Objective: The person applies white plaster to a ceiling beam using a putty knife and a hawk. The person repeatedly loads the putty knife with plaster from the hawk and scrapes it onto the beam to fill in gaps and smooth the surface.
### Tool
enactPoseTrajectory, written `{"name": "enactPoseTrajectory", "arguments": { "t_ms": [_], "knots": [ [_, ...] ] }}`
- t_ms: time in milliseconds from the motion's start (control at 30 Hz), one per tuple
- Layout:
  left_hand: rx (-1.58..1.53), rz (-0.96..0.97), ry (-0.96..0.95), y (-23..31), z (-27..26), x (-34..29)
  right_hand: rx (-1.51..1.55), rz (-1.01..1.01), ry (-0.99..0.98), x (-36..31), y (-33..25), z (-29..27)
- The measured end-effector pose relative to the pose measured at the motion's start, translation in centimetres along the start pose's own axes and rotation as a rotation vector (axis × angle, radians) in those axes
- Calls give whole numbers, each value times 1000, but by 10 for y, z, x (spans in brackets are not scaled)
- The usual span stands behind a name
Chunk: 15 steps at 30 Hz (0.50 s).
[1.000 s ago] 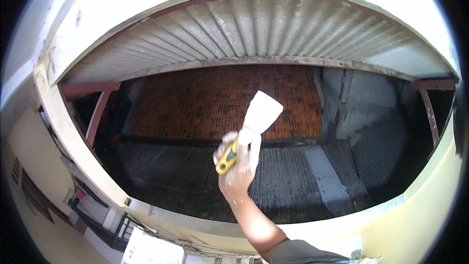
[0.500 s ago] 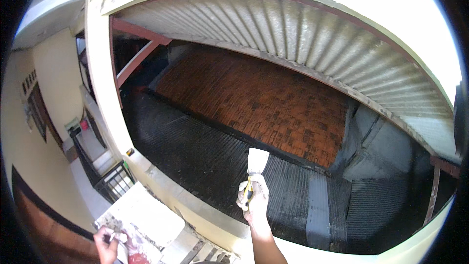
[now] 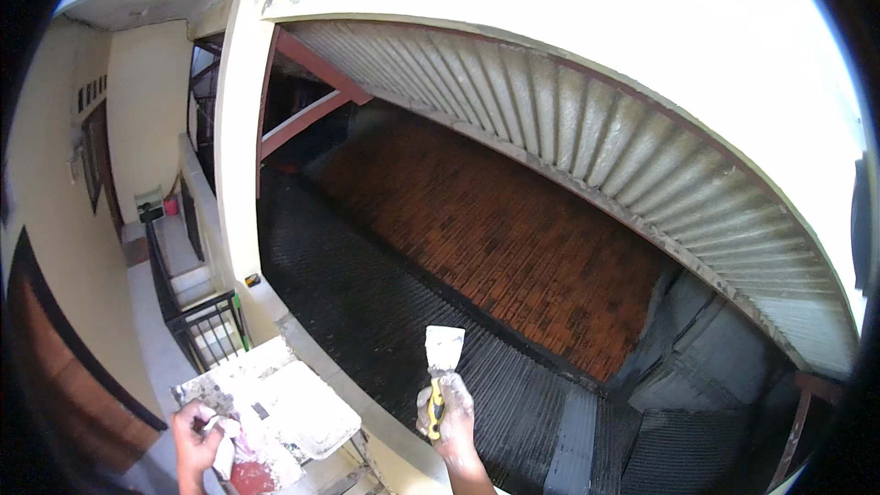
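My right hand, smeared with white residue, is wrapped round the yellow-and-black handle of a putty knife. The knife's wide blade points up and is coated white. It is held out past the ledge, with dark roofing far below it. At the lower left, my left hand has its fingers closed on a crumpled white thing, whose kind I cannot make out. That hand is over a messy work surface marked with white and grey residue, beside a white board with rounded corners.
A pale ledge runs past the work surface to a white post. On the ledge near the post lies a small black-and-yellow object. A black railing stands at the left. Beyond the opening are an orange tiled roof and corrugated sheets.
My view has turned, so the surroundings sit further right and lower at the left. The right hand with the putty knife appears lower and further left. Both hands keep their holds.
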<state>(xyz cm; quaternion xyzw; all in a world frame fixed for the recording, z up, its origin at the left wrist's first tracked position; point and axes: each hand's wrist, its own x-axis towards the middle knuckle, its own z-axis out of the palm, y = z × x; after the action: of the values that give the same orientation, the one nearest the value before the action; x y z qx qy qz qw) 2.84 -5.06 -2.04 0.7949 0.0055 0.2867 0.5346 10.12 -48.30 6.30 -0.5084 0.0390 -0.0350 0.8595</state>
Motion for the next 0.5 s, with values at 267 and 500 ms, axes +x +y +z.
{"name": "enactPoseTrajectory", "arguments": {
  "t_ms": [267, 500],
  "knots": [
    [-29, -45, 26, -33, 1, -14, -20, 3, 73, -17, 18, -33],
    [-23, -21, -216, 16, -12, 4, -10, 71, 156, -18, 26, -50]
  ]
}}
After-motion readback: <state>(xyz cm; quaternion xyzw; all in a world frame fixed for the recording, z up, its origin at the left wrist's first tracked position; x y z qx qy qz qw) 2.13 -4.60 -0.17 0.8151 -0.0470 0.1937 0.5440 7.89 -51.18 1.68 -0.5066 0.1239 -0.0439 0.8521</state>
